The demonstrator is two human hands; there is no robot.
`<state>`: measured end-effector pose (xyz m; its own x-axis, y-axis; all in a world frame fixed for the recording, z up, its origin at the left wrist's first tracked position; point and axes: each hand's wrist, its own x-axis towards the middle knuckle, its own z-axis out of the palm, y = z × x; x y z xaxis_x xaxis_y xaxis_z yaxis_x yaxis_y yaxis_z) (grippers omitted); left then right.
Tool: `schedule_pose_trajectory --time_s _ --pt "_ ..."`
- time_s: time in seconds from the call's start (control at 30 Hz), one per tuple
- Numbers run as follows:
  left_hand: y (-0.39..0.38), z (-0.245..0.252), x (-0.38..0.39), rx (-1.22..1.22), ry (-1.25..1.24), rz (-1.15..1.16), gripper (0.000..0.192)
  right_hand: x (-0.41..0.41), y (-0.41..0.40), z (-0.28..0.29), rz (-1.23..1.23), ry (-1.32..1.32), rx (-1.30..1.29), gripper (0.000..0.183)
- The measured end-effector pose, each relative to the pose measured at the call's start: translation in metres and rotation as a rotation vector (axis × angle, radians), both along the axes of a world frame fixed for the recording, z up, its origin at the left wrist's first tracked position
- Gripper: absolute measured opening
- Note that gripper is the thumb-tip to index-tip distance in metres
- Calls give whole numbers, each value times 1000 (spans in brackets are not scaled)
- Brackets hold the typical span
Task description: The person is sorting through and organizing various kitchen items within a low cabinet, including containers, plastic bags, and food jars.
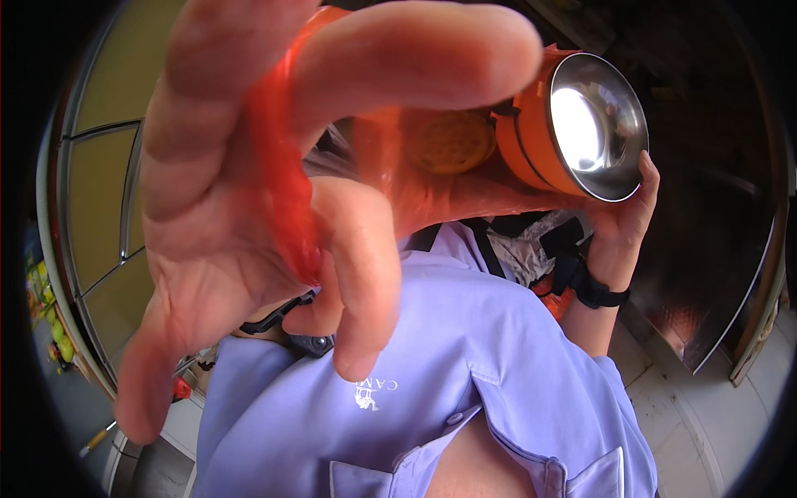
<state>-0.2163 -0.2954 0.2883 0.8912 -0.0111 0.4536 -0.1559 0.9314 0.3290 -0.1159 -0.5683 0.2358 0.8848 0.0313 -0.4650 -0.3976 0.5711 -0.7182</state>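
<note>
Close to the camera, my left hand has its palm turned towards me and its fingers spread. A handle of a thin red plastic bag loops across its palm and between its fingers. The bag stretches rightward to a round metal-lined container, orange outside with a dark band. Its shiny open end faces me. Under the container's rim is my right hand, the thumb against the edge. Through the red film shows a round, patterned disc that I cannot identify. The left hand's fingers hide part of the bag.
Yellowish panels in metal frames stand on the left. A dark glossy surface fills the right, above pale floor tiles. Black straps go round my right wrist. Small colourful items show at the far left.
</note>
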Motion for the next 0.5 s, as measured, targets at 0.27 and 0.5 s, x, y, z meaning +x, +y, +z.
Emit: schedule_pose_trajectory --time_s 0.27,0.5 --pt "-5 11 -10 75 64 -55 113 -1 -1 2 1 -14 51 47" --pt "23 24 10 155 112 -40 113 -13 49 -11 128 -400 -809 56"
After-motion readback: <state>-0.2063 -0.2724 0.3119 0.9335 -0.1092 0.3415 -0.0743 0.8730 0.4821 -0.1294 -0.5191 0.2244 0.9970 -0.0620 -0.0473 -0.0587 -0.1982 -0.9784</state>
